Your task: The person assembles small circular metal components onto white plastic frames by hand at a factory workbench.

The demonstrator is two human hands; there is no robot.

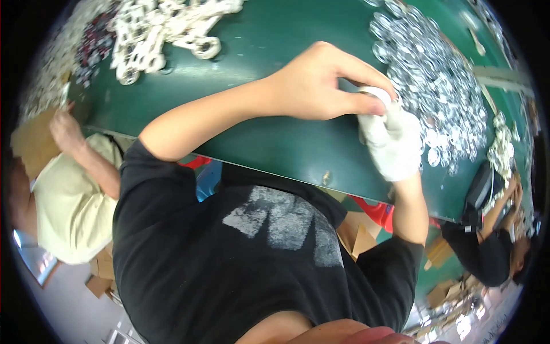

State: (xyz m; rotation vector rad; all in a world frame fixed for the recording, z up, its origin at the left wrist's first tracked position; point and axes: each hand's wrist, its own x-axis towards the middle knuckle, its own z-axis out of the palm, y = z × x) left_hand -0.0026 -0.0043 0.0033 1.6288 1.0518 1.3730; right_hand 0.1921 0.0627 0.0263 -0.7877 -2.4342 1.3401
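Above the green table, both my hands meet at the right of centre. My bare left hand (315, 83) pinches a white plastic piece with a round, ring-like end (375, 92) between thumb and forefinger. My right hand (395, 140), in a white glove, closes around the same piece from the near side; most of it is hidden by the fingers. Just right of the glove spreads a heap of shiny silver metal discs (432, 86). Farther off at the upper left lies a pile of white plastic pieces with round ends (157, 34).
Dark red and white small parts (94, 43) lie at the far left. A co-worker in a pale shirt (77, 198) sits on the left; another in black (484, 246) works at the right by a black case (478, 186). The table edge (275, 172) runs close to my body.
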